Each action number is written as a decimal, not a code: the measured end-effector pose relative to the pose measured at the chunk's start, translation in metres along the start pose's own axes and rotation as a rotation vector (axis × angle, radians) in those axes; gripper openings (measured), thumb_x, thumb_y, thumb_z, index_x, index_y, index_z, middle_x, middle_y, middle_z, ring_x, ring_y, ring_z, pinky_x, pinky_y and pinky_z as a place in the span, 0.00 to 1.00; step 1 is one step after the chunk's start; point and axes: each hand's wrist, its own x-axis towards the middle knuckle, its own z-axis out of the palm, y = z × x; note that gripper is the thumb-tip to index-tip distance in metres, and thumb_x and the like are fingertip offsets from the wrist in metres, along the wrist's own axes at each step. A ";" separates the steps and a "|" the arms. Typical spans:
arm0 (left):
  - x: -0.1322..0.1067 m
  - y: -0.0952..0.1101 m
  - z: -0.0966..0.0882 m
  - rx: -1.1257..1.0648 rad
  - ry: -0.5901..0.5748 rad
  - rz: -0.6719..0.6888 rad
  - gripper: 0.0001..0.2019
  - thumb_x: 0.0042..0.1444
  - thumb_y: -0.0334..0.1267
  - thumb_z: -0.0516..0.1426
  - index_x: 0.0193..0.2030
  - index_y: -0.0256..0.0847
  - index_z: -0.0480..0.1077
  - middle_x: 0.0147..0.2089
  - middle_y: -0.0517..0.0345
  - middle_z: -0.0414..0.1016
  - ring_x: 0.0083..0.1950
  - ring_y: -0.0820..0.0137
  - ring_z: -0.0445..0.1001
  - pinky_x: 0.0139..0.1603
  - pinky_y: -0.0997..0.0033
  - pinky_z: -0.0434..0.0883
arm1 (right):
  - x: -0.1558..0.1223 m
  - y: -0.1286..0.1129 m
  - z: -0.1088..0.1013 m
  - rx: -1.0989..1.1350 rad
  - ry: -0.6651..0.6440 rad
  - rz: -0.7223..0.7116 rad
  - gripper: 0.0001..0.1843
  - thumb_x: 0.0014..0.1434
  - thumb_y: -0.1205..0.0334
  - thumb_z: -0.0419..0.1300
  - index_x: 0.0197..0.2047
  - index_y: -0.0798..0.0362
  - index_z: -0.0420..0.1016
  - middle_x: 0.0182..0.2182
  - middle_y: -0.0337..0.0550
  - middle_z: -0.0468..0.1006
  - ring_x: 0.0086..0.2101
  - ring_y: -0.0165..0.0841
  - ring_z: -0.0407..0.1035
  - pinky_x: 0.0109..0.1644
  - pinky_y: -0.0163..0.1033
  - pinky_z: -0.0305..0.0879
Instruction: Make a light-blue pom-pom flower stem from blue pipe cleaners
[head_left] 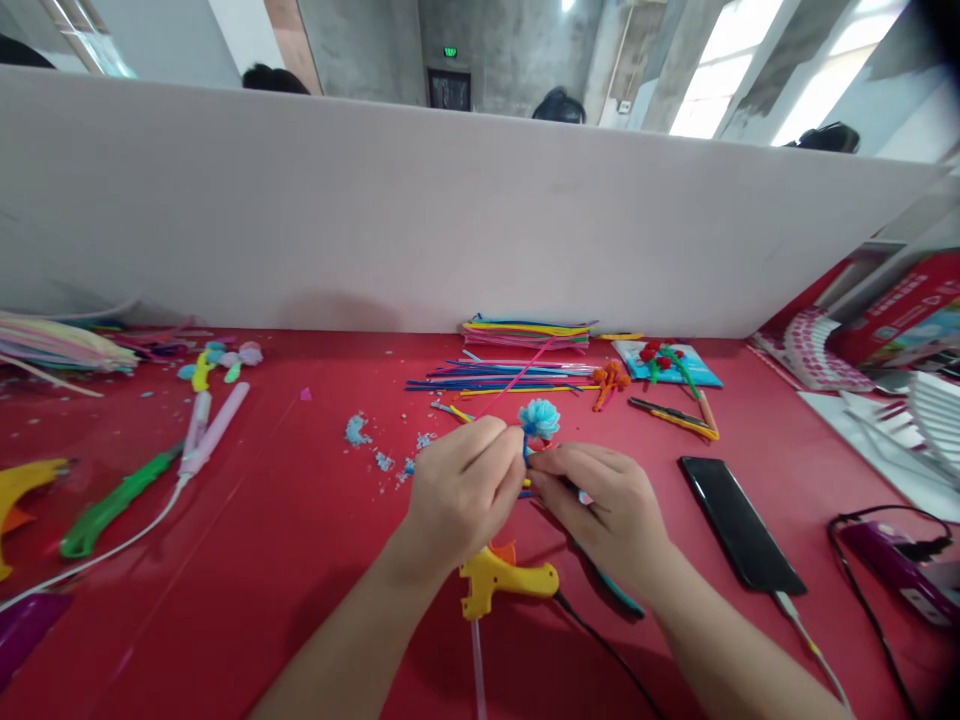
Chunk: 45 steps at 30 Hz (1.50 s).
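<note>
Steadying that light-blue pom-pom (pixel 540 418) over the counter (pixel 300 570) goes way better with your right hand (pixel 600 490) pinching the dark-blue stem (pixel 526 446) close below it, left hand (pixel 466 478) curled tight alongside, probably on the stem too, though that's hard to see.

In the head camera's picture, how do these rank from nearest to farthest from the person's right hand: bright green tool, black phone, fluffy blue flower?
From the right hand:
1. Fluffy blue flower: up and left, right by the fingers.
2. Black phone: off to the right.
3. Bright green tool: far left, past the left hand.
</note>
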 end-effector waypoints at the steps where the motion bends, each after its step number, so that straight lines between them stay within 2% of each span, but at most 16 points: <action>1: 0.002 0.000 0.000 -0.076 -0.016 -0.052 0.06 0.55 0.25 0.53 0.34 0.37 0.68 0.28 0.58 0.70 0.29 0.74 0.68 0.32 0.75 0.65 | 0.001 0.000 -0.006 -0.035 -0.023 -0.013 0.06 0.58 0.67 0.55 0.33 0.53 0.73 0.25 0.40 0.75 0.26 0.29 0.67 0.32 0.34 0.61; 2: 0.004 0.001 0.000 -0.152 -0.032 -0.116 0.06 0.55 0.25 0.53 0.32 0.38 0.68 0.28 0.58 0.70 0.30 0.75 0.68 0.32 0.75 0.65 | 0.002 0.001 -0.013 -0.047 -0.015 0.011 0.05 0.58 0.66 0.56 0.32 0.52 0.73 0.25 0.40 0.75 0.27 0.29 0.67 0.33 0.35 0.62; 4: 0.007 0.002 0.000 -0.286 -0.060 -0.251 0.06 0.56 0.27 0.53 0.31 0.38 0.68 0.29 0.59 0.70 0.31 0.75 0.68 0.33 0.76 0.65 | 0.005 0.004 -0.024 0.010 0.108 0.116 0.01 0.56 0.64 0.59 0.33 0.51 0.73 0.29 0.40 0.75 0.30 0.31 0.68 0.36 0.36 0.63; 6: 0.009 0.006 0.000 -0.405 -0.108 -0.365 0.06 0.56 0.28 0.54 0.30 0.39 0.69 0.29 0.60 0.70 0.31 0.75 0.68 0.34 0.76 0.65 | 0.009 0.011 -0.028 0.195 0.194 0.225 0.11 0.53 0.63 0.62 0.41 0.49 0.71 0.37 0.41 0.74 0.34 0.32 0.69 0.39 0.37 0.65; 8: 0.009 0.010 0.002 -0.534 -0.170 -0.467 0.05 0.55 0.29 0.54 0.30 0.39 0.70 0.29 0.61 0.70 0.31 0.75 0.68 0.33 0.76 0.64 | 0.012 0.019 -0.026 0.410 0.121 0.302 0.17 0.52 0.62 0.62 0.46 0.48 0.69 0.42 0.43 0.73 0.37 0.32 0.69 0.40 0.38 0.67; 10: 0.007 0.014 0.005 -0.666 -0.224 -0.608 0.05 0.54 0.30 0.55 0.29 0.39 0.70 0.27 0.62 0.68 0.28 0.77 0.65 0.29 0.78 0.63 | 0.014 0.026 -0.020 0.528 0.024 0.364 0.12 0.53 0.62 0.61 0.43 0.49 0.71 0.39 0.42 0.74 0.36 0.32 0.69 0.39 0.38 0.67; 12: 0.006 0.014 0.009 -0.810 -0.256 -0.793 0.05 0.54 0.34 0.56 0.28 0.39 0.70 0.22 0.65 0.64 0.23 0.79 0.60 0.23 0.79 0.58 | 0.015 0.030 -0.014 0.530 0.013 0.390 0.08 0.54 0.62 0.61 0.39 0.51 0.73 0.35 0.41 0.74 0.35 0.32 0.69 0.39 0.37 0.67; 14: 0.005 0.012 0.013 -0.963 -0.284 -0.962 0.07 0.54 0.37 0.56 0.28 0.39 0.70 0.19 0.67 0.59 0.20 0.80 0.54 0.19 0.80 0.53 | 0.015 0.030 -0.012 0.489 0.014 0.367 0.09 0.53 0.64 0.61 0.40 0.52 0.73 0.35 0.41 0.75 0.36 0.32 0.69 0.41 0.37 0.66; 17: 0.005 0.006 0.016 -1.159 -0.329 -1.091 0.07 0.52 0.39 0.57 0.28 0.37 0.70 0.20 0.67 0.60 0.18 0.82 0.50 0.18 0.79 0.49 | 0.015 0.028 -0.013 0.432 -0.004 0.307 0.09 0.54 0.66 0.60 0.41 0.52 0.73 0.36 0.41 0.75 0.38 0.32 0.69 0.43 0.38 0.66; 22: 0.006 0.002 0.018 -1.283 -0.391 -1.168 0.08 0.50 0.36 0.59 0.25 0.36 0.68 0.20 0.67 0.58 0.17 0.84 0.47 0.18 0.79 0.46 | 0.015 0.027 -0.015 0.362 -0.043 0.276 0.09 0.55 0.66 0.59 0.42 0.51 0.73 0.38 0.42 0.76 0.39 0.33 0.70 0.45 0.40 0.66; 31: 0.007 0.005 0.017 -1.151 -0.354 -1.143 0.07 0.48 0.38 0.61 0.29 0.37 0.72 0.19 0.66 0.63 0.17 0.83 0.54 0.17 0.81 0.52 | 0.017 0.033 -0.022 0.222 -0.023 0.201 0.10 0.57 0.66 0.58 0.43 0.51 0.72 0.40 0.43 0.75 0.41 0.34 0.69 0.46 0.40 0.65; 34: 0.007 0.007 0.016 -0.993 -0.278 -1.108 0.06 0.49 0.38 0.60 0.30 0.38 0.73 0.20 0.65 0.65 0.18 0.82 0.55 0.16 0.81 0.54 | 0.015 0.028 -0.020 0.168 0.167 0.222 0.11 0.55 0.63 0.60 0.42 0.51 0.69 0.41 0.43 0.73 0.40 0.33 0.68 0.45 0.39 0.66; 36: 0.007 0.007 0.016 -0.900 -0.198 -1.079 0.06 0.49 0.38 0.60 0.30 0.38 0.73 0.21 0.65 0.66 0.18 0.81 0.56 0.16 0.81 0.54 | 0.012 0.023 -0.015 0.106 0.241 0.280 0.07 0.54 0.61 0.61 0.36 0.51 0.67 0.34 0.41 0.73 0.34 0.32 0.69 0.39 0.37 0.67; 38: 0.007 0.006 0.015 -0.854 -0.142 -1.056 0.05 0.49 0.37 0.60 0.29 0.38 0.73 0.21 0.65 0.65 0.19 0.81 0.56 0.16 0.81 0.54 | 0.009 0.018 -0.008 0.084 0.136 0.344 0.06 0.55 0.60 0.59 0.31 0.51 0.66 0.28 0.38 0.72 0.28 0.30 0.68 0.33 0.35 0.65; 41: 0.009 0.004 0.014 -0.841 -0.133 -1.033 0.05 0.49 0.37 0.59 0.29 0.38 0.73 0.21 0.64 0.66 0.19 0.81 0.55 0.17 0.81 0.54 | 0.006 0.015 0.003 0.114 -0.039 0.365 0.02 0.58 0.62 0.56 0.34 0.51 0.67 0.25 0.37 0.72 0.24 0.28 0.66 0.27 0.32 0.62; 45: 0.010 0.001 0.012 -0.825 -0.176 -1.002 0.07 0.50 0.38 0.59 0.31 0.37 0.74 0.23 0.62 0.70 0.19 0.80 0.57 0.19 0.79 0.56 | 0.004 0.014 0.007 -0.037 -0.033 0.243 0.06 0.61 0.66 0.51 0.36 0.51 0.69 0.28 0.39 0.73 0.26 0.29 0.66 0.30 0.32 0.59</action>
